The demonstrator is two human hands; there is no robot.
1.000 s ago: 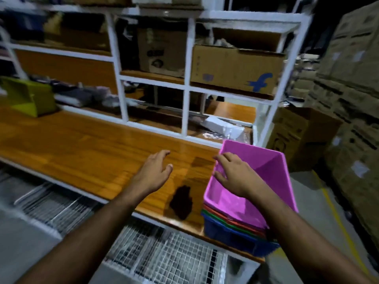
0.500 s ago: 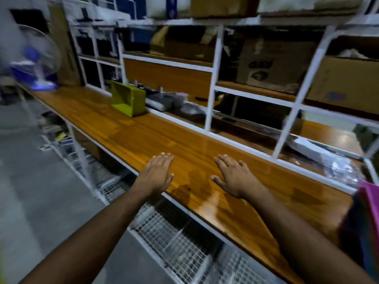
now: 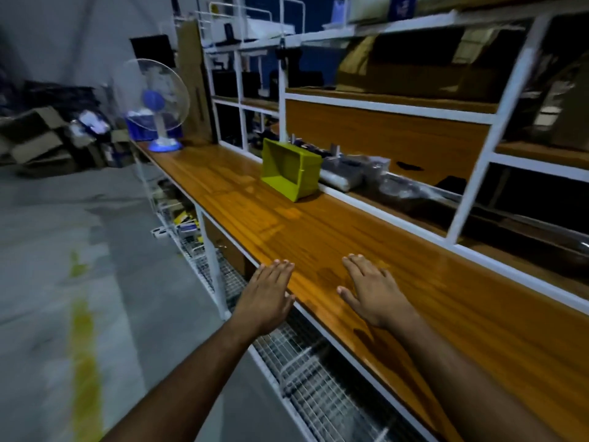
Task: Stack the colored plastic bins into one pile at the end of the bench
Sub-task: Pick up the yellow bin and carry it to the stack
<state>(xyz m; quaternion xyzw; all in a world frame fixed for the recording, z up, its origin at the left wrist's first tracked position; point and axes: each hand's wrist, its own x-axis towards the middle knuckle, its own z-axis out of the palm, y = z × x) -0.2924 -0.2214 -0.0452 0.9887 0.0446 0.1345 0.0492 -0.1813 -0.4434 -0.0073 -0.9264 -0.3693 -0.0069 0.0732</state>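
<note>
Both hands are empty, fingers straight and flat: the left hand (image 3: 267,300) hovers over the front edge of the long glossy wooden tabletop (image 3: 318,231), the right hand (image 3: 373,290) over its surface, so neither grip has hold of anything. The one bin in view, a lime-green plastic storage bin (image 3: 291,169), lies tipped on its side well ahead of the hands, its open mouth facing away toward the far end, right beside the white metal shelf frame (image 3: 471,173) along the back. The pile it should join is out of view. The likely trouble is in the pickup: a tipped bin taken by its thin rim could swing or slip, and its back sits so close to the frame that fingers reaching behind it may knock the rail or push the bin into the plastic-wrapped bundles (image 3: 353,173) lying on the shelf just beside it. Carried tilted, it may also jam instead of nesting into the pile. The stretch of tabletop between hands and bin carries nothing. Farther off, a blue-and-white table fan (image 3: 156,105) stands at the far end, well apart from the bin, with cardboard boxes (image 3: 35,138) heaped on the floor beyond.
</note>
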